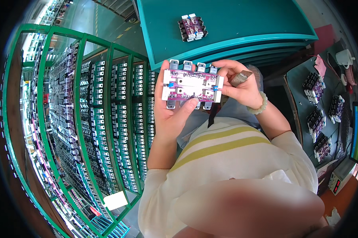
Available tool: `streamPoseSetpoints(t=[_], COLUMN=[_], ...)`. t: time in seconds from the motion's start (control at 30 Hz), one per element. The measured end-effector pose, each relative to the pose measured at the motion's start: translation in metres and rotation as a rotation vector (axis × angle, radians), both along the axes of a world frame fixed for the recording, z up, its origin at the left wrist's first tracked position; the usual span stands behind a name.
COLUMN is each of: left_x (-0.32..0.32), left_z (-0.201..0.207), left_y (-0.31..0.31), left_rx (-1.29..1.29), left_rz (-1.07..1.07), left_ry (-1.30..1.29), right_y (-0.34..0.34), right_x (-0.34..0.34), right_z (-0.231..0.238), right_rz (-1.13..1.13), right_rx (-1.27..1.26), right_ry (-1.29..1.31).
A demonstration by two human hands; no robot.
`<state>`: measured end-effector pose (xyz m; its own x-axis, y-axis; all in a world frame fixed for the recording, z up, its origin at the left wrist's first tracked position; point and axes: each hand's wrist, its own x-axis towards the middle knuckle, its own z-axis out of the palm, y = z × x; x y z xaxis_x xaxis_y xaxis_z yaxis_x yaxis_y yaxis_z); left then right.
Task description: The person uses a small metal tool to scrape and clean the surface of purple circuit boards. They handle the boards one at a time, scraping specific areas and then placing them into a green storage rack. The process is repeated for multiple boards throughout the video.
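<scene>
Up in front of the striped shirt [220,144], well clear of any surface, a purple circuit board [192,84] is being held. Its left end and lower edge are gripped by the left hand [167,115], with the thumb pressed over the front; should that clasp be loosened, the board could be dropped, since nothing is seen beneath it but the lap. Its right end is met by fingertips of the right hand [242,91], in which a grey metal piece [241,78] is also pinched; whether the board is truly supported there cannot be told. With one hand so shared, the blue parts [171,85] could be scratched or bent by a slip of that metal. Farther out, a similar board [192,27] is seen on the teal cabinet [246,20], and the green rack [80,59] could be knocked by a wide leftward swing
</scene>
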<state>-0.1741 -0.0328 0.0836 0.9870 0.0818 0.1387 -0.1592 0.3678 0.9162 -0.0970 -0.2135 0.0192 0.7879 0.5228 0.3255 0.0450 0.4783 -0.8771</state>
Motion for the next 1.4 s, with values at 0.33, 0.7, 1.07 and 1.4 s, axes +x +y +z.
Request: streamPoseSetpoints(t=[0.33,0.7,1.07,1.4], left_x=[-0.005,-0.066,-0.161,-0.093], left_z=[0.001,0.186,0.460,0.517], left_y=[0.006,0.126,0.225,0.333], left_rx=[-0.076,0.759,2.071,1.754], left_rz=[0.061,1.400,2.144,1.193], left_ry=[-0.040,-0.679,-0.828,0.206], right_y=[0.009,0.035,0.040,0.025], right_x=[-0.001,0.014,0.024,0.004], right_z=[0.005,0.012,-0.002,-0.013], right_rz=[0.011,0.080,0.172,0.037], right_rx=[0.013,-0.096,-0.142,-0.196], right_ry=[0.055,0.019,0.029,0.136])
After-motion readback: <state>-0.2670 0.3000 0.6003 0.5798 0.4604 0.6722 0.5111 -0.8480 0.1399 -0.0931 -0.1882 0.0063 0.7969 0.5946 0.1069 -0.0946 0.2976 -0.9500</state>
